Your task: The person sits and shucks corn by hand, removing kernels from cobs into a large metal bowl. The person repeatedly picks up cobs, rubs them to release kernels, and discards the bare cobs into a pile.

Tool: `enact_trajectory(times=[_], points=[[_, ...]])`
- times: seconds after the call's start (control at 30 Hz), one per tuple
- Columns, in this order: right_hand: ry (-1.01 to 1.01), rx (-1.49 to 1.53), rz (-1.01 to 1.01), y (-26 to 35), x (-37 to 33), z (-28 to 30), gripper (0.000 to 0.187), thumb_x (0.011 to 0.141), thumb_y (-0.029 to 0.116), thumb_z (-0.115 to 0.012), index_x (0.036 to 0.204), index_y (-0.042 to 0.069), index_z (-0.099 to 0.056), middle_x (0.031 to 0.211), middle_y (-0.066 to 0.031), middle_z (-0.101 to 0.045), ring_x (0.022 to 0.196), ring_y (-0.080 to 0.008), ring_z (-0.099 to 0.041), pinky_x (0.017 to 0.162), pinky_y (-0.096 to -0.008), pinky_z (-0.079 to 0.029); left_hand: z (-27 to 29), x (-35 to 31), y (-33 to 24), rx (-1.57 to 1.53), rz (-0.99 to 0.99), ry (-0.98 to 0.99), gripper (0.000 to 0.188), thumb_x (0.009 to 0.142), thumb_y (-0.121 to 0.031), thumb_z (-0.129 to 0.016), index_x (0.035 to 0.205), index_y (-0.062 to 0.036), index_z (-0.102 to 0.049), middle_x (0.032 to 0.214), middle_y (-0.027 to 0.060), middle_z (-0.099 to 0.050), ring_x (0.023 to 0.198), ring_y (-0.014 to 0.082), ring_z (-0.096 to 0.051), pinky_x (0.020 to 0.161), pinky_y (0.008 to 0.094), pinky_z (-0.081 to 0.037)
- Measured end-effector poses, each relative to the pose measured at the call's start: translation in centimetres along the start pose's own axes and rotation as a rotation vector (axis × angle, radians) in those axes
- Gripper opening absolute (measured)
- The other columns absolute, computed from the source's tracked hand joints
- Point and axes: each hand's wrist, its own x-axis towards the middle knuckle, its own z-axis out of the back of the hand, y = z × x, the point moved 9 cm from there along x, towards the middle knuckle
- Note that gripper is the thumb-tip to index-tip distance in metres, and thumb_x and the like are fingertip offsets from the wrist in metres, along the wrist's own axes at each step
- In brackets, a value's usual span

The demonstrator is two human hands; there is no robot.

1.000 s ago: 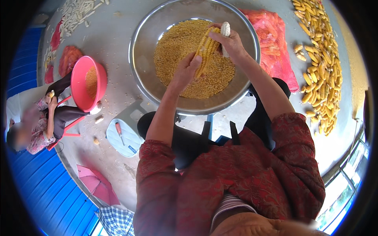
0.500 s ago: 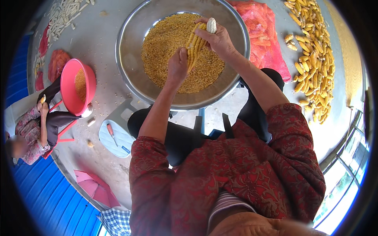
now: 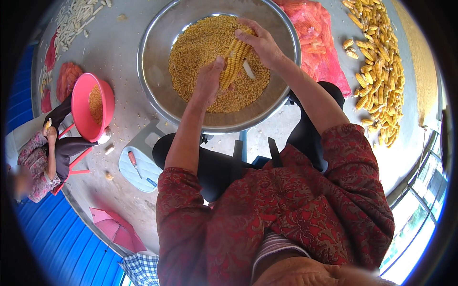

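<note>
Over a wide steel basin point(image 3: 157, 90), both my hands hold a yellow ear of corn point(image 3: 234, 63), tilted with its upper end toward the right. My left hand point(image 3: 207, 82) grips the lower end, thumb along its side. Around the upper end closes my right hand point(image 3: 261, 46). A pale bare cob point(image 3: 248, 70) shows just right of the ear, below my right hand; whether it lies on the kernels or is in the air I cannot tell. Loose corn kernels point(image 3: 195, 52) cover the basin's bottom.
Red mesh sacks point(image 3: 312, 47) and a long heap of corn ears point(image 3: 379, 81) lie to the right. On the left, a seated person point(image 3: 40, 148) handles corn beside a pink tub point(image 3: 81, 102). A red-handled screwdriver point(image 3: 134, 163) rests on a pale stool point(image 3: 131, 174); bare cobs point(image 3: 76, 21) lie far left.
The bare cob has left the top of my right hand and now shows lower, beside the ear. My left hand has shifted slightly left and down; both hands still hold the ear.
</note>
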Motion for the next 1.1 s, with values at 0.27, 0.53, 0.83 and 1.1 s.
enact_trajectory(times=[0.27,0.53,0.83,1.1], points=[[-0.017,0.303,-0.061,-0.6,0.5,1.2,0.026,0.086,0.018,-0.064,0.106,0.004,-0.058,0.091,-0.0039,-0.06,0.082,-0.0117,-0.059,0.072,-0.0263,-0.05,-0.5,0.0,-0.5,0.25,-0.126,0.097,0.042,0.098,-0.042,-0.043,0.118,-0.0058,-0.054,0.09,0.0033,-0.063,0.06,0.0082,-0.053,0.049,0.0207,-0.042],[-0.058,0.199,0.094,1.1,-0.2,1.1,0.025,0.085,0.02,-0.065,0.101,0.002,-0.058,0.081,-0.0014,-0.056,0.073,-0.0075,-0.053,0.065,-0.0225,-0.045,-0.1,0.9,0.9,0.268,-0.208,-0.057,0.043,0.098,-0.041,-0.042,0.118,-0.0048,-0.054,0.085,0.0025,-0.059,0.058,0.007,-0.05,0.05,0.0219,-0.044],[-0.093,0.235,0.055,1.1,0.0,1.8,0.02,0.087,0.017,-0.063,0.1,0.003,-0.058,0.083,-0.001,-0.057,0.074,-0.0069,-0.054,0.066,-0.0224,-0.045,-0.5,0.4,0.8,0.039,-0.041,0.052,0.04,0.098,-0.037,-0.046,0.119,-0.0035,-0.052,0.081,0.003,-0.057,0.061,0.0079,-0.055,0.046,0.0216,-0.043],[-0.108,0.223,0.144,1.1,0.1,2.0,0.02,0.085,0.015,-0.065,0.099,0.002,-0.058,0.084,-0.002,-0.059,0.079,-0.0091,-0.056,0.07,-0.0236,-0.046,0.5,0.2,0.4,0.067,-0.113,-0.012,0.048,0.097,-0.042,-0.046,0.124,-0.0014,-0.049,0.085,0.0056,-0.061,0.057,0.0098,-0.055,0.042,0.0205,-0.038]])
